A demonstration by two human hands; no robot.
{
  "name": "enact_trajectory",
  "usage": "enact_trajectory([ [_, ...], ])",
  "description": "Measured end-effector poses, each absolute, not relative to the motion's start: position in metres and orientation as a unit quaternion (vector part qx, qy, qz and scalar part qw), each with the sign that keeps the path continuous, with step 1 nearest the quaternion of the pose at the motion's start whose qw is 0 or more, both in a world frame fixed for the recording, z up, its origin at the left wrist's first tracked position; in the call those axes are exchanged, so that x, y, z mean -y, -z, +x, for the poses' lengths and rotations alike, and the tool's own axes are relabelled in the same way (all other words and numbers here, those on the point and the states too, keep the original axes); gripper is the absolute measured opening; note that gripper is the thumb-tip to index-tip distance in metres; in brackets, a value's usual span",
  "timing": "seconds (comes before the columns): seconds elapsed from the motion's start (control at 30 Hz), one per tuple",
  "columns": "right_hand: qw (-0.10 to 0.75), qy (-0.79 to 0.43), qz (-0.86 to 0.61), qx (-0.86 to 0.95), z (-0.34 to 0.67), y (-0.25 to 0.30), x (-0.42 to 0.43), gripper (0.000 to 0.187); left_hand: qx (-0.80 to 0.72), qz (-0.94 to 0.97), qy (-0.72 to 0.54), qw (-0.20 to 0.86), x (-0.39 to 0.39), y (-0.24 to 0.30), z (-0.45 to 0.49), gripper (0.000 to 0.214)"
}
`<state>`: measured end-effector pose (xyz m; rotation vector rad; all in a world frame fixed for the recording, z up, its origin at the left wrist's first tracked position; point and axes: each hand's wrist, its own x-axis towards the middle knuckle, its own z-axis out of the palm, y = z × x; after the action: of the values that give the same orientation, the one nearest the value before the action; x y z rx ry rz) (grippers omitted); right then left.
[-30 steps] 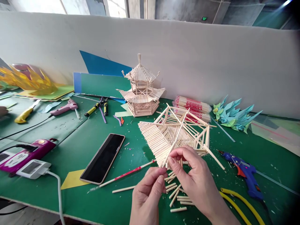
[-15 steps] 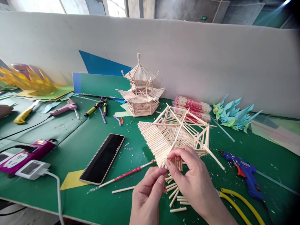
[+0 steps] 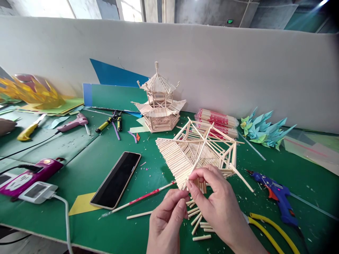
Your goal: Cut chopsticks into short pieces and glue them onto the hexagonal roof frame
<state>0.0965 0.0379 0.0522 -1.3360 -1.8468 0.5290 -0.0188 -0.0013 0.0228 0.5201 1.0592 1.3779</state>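
Note:
A half-covered wooden stick model [image 3: 174,157] lies on the green table, one roof panel faced with sticks laid side by side and the rest bare frame. At its near corner, my right hand [image 3: 217,197] pinches the end of the roof with thumb and forefinger. Just left of it and slightly lower, my left hand [image 3: 169,217] is closed in a pinch at the tip of the same corner; whatever sits between its fingertips is hidden. Several short cut sticks [image 3: 201,237] lie under and beside my right hand. Behind stands a finished-looking stick pagoda [image 3: 160,102].
Right of my hands are a blue glue gun [image 3: 278,194] and yellow-handled pliers [image 3: 275,229]. A phone [image 3: 116,180], a wrapped stick [image 3: 144,197] and a purple power strip [image 3: 34,176] lie left. Stick bundles [image 3: 217,121] and blue folded paper [image 3: 267,128] sit behind. Another person's hand [image 3: 6,126] shows far left.
Both hands keep almost the same pinch at the roof corner. The view has shifted very slightly; nothing else has visibly moved.

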Motion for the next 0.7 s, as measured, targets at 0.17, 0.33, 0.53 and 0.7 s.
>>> enact_trajectory([
  [0.17,0.387,-0.21,-0.527,0.727,0.0965,-0.0522,-0.0384,0.01,-0.454,0.242,-0.593,0.62,0.0001,-0.0229,-0.0194,0.019],
  [0.33,0.382,-0.215,-0.528,0.727,0.095,-0.0531,-0.038,0.01,-0.457,0.239,-0.598,0.613,-0.0005,-0.0244,-0.0193,0.019],
  [0.53,0.386,-0.213,-0.53,0.725,0.0949,-0.0552,-0.0389,0.01,-0.457,0.237,-0.598,0.615,0.0,-0.0231,-0.0194,0.019],
  [0.7,0.391,-0.212,-0.529,0.723,0.0953,-0.0541,-0.0396,0.01,-0.462,0.233,-0.596,0.614,0.0015,-0.023,-0.0193,0.018],
])
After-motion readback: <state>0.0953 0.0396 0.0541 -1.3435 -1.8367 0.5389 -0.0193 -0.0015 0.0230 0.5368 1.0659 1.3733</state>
